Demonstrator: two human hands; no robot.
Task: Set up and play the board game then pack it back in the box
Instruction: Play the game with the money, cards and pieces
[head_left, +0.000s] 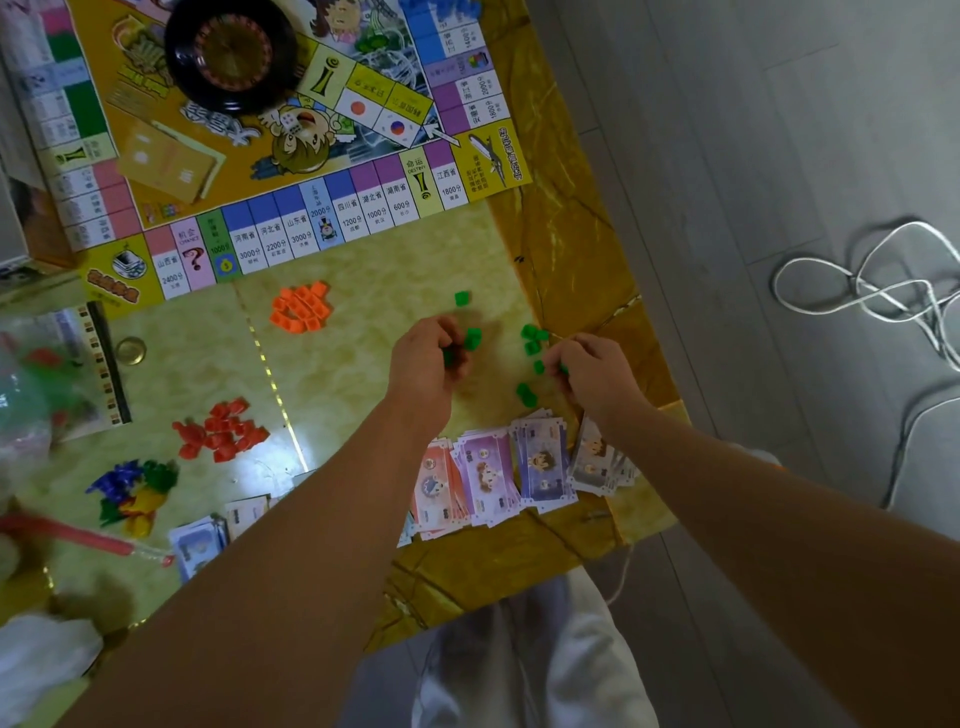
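green pieces (462, 299), about ten; two hands (426, 358) (592, 374)

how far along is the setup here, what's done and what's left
Done: the board lies open with the wheel on it; orange pieces and red pieces sit in piles, banknotes are fanned out. In hand: left hand and right hand each grip green pieces, others scattered. Left: gathering those, play, packing away.

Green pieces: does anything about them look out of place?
Yes: the green pieces lie scattered near the right edge of the table, unlike the bunched orange pile and red pile. The left hand and right hand each grip some.
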